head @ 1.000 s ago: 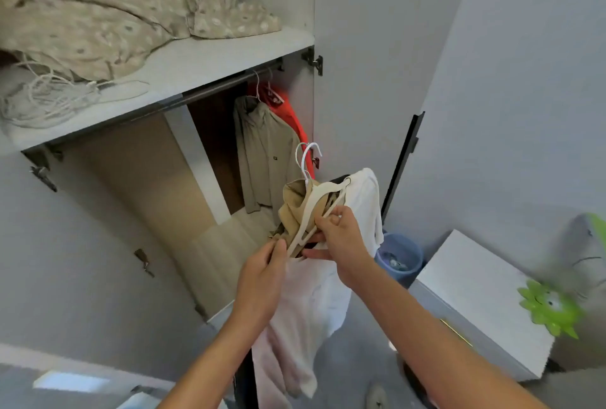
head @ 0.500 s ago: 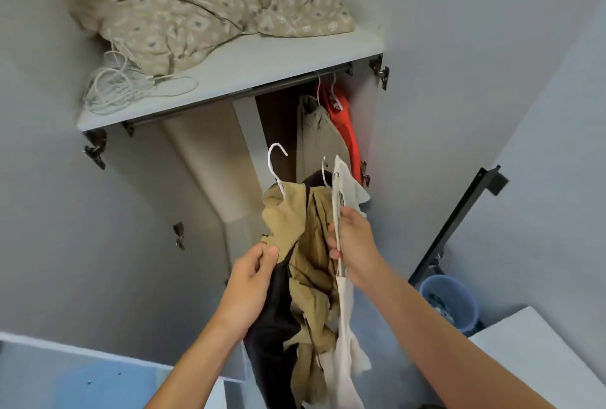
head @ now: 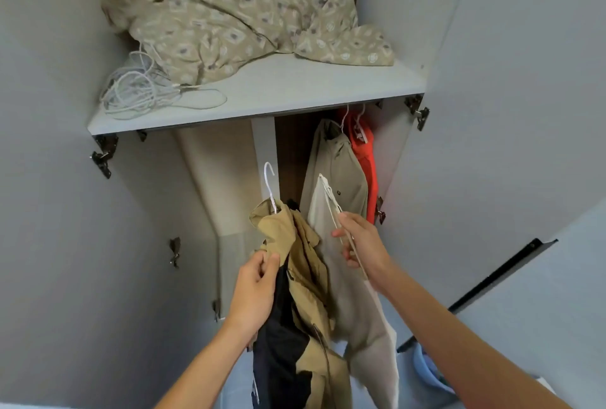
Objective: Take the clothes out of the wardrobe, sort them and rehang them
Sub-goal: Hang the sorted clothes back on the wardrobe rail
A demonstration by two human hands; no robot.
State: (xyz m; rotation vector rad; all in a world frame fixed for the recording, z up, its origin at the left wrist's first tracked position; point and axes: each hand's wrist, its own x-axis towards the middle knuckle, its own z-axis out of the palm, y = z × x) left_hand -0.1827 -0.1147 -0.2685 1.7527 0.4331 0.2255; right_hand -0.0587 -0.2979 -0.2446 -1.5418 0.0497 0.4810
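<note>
Both hands were raised in front of the open wardrobe (head: 403,159), each with its own share of the clothes. The left hand (head: 254,290) had its fingers curled and its thumb pressed against the edge of a tan jacket (head: 303,264), gripping the fabric low on its left side; a dark navy garment (head: 278,356) hung with it, partly under the tan cloth. The white hook of the jacket's hanger (head: 269,185) stood free above the collar, not on any rail. The right hand (head: 359,246) was closed round the arm of a pale hanger (head: 331,203), fingers wrapped over it, and a white garment (head: 364,326) hung from that hanger down past the wrist. The two bundles hung just beside each other. Inside the wardrobe, behind the white garment, a khaki shirt (head: 337,166) and an orange garment (head: 365,153) hung from white hangers at the right end under the shelf (head: 295,93). On the shelf lay a crumpled patterned beige bedsheet (head: 249,15) and, to its left, a loose coil of white cord (head: 141,90). A blue bin (head: 426,372) showed low at the right, partly hidden by the right forearm.
</note>
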